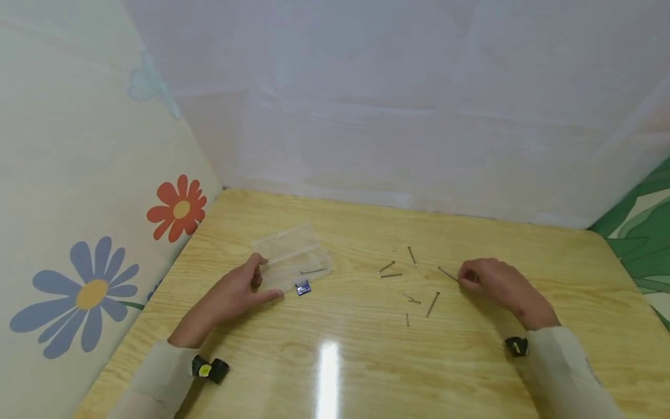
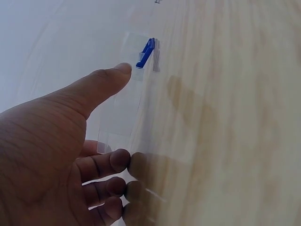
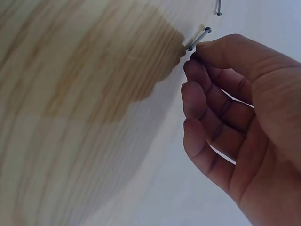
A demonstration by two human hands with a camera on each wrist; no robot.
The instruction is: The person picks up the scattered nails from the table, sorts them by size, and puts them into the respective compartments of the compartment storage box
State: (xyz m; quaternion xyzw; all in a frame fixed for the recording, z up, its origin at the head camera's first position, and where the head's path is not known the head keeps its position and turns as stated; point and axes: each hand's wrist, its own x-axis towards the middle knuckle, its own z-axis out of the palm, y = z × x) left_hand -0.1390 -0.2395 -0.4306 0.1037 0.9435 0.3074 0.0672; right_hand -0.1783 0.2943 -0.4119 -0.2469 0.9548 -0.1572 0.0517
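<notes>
At the left of the table, a clear plastic box point(image 1: 285, 273) with a blue latch point(image 1: 302, 288) lies with its lid folded back. One long nail point(image 1: 313, 271) lies inside it. My left hand point(image 1: 243, 288) holds the box's left end, thumb along the front and index finger behind; the left wrist view shows the box wall point(image 2: 117, 113) between them. Over on the right, my right hand point(image 1: 489, 285) pinches the end of a nail point(image 1: 448, 273) between thumb and index finger. That nail point(image 3: 199, 38) stays close to the tabletop in the right wrist view, its gripped end partly hidden.
Several loose nails of different lengths lie between the hands, among them a long nail point(image 1: 432, 304) and a short nail point(image 1: 407, 319). The wooden table point(image 1: 366, 372) meets a pale cloth backdrop point(image 1: 366, 116) behind and a flower-printed panel point(image 1: 68, 174) at left.
</notes>
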